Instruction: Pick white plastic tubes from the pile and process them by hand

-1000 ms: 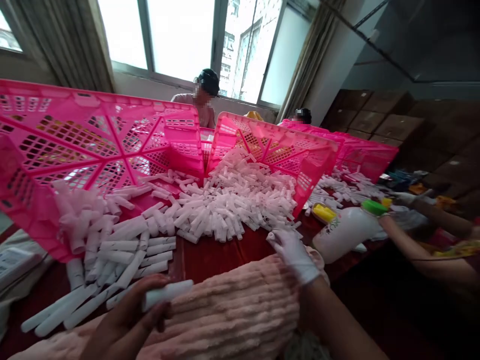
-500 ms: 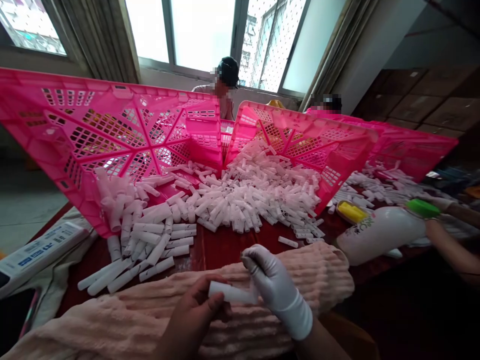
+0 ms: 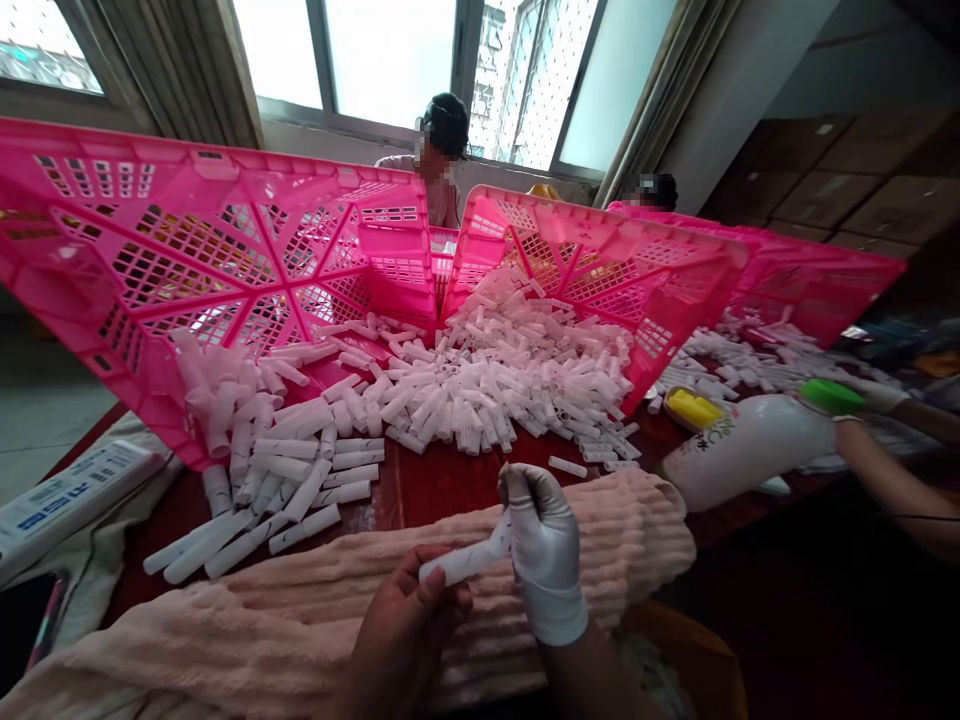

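Tube: white, held above the towel, between the hands; slants up to the right, where half a second ago it lay nearly level.
Far end: angled off beside the glove; whether one piece or two, cannot tell.
Left hand: bare; grip closed, thumb and fingers about the tube's near part.
Right hand: white-gloved; a second ago at the pile's edge, now meeting the far end; fingers curled, tips near together; what they have hold of, cannot tell.
Bearing on work: both hands judged to be occupied with one tube.
Pile: many short white tubes, spilling before the right basket.
Longer tubes: loose group at the left basket.
Surface: dark red; one stray tube near the pile.
Bottle: white, green-topped, lying right of the towel.
Room: window and curtain behind; a person beyond the baskets; stacked cartons at right.
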Demonstrator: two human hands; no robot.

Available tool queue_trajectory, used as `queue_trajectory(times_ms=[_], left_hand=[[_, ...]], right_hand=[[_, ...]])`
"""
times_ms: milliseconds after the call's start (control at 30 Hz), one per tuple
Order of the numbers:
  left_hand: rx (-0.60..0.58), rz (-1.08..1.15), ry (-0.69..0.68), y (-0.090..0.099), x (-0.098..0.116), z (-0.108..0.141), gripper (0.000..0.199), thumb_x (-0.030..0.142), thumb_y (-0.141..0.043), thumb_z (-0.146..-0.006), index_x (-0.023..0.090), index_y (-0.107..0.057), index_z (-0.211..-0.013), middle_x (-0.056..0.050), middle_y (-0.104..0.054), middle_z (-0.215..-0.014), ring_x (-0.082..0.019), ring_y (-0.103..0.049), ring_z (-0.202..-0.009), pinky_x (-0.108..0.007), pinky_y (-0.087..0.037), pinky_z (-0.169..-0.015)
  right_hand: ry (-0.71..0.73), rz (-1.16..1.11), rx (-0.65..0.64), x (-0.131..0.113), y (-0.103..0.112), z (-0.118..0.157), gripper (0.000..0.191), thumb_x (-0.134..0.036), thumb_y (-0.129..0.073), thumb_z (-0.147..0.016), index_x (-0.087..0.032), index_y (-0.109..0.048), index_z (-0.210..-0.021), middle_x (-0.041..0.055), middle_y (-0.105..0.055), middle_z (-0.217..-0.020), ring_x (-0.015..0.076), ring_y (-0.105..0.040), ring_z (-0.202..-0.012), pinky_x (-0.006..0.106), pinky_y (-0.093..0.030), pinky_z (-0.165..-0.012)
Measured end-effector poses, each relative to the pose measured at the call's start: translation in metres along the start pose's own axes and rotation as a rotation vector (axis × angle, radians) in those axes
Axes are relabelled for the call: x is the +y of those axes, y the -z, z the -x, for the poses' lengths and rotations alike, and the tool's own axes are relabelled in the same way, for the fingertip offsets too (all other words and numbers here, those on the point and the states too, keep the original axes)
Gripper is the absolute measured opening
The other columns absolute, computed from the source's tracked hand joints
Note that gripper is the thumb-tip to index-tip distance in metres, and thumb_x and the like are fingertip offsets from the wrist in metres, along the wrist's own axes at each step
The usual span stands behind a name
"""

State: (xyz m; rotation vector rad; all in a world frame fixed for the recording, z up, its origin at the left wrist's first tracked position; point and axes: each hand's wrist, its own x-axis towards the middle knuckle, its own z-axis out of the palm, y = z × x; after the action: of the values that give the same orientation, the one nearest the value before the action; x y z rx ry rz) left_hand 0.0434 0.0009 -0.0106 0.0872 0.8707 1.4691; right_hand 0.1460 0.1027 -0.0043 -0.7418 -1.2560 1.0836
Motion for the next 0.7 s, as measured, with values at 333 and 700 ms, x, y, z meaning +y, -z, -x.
queue_trajectory(times_ms=[333,700], left_hand=[[-0.385,-0.276,0.064,0.014,-0.024,0.006,0.044,0.058,-0.065,-0.075,0.017,-0.057,-0.09,0.005,-0.056,-0.054,-0.005,-0.043,-0.034,-0.016,-0.028,-0.036],[-0.403,-0.322,0.038,0.015,-0.015,-0.003,0.044,0.061,-0.058,-0.08,0.017,-0.054,-0.081,0.009,-0.041,-0.046,-0.002,-0.025,-0.033,-0.014,-0.019,-0.033]], right_hand=[[0.09,-0.14,-0.331,-0.001,0.001,0.006,0.018,-0.029,-0.062,-0.103,-0.015,-0.054,-0.095,0.0027,-0.051,-0.083,0.0138,-0.048,-0.069,0.018,-0.044,-0.065],[-0.129,-0.606,-0.36,-0.008,-0.004,0.03,0.02,-0.041,-0.063,-0.108,-0.023,-0.059,-0.103,0.0046,-0.056,-0.092,0.0204,-0.055,-0.087,0.029,-0.048,-0.083]])
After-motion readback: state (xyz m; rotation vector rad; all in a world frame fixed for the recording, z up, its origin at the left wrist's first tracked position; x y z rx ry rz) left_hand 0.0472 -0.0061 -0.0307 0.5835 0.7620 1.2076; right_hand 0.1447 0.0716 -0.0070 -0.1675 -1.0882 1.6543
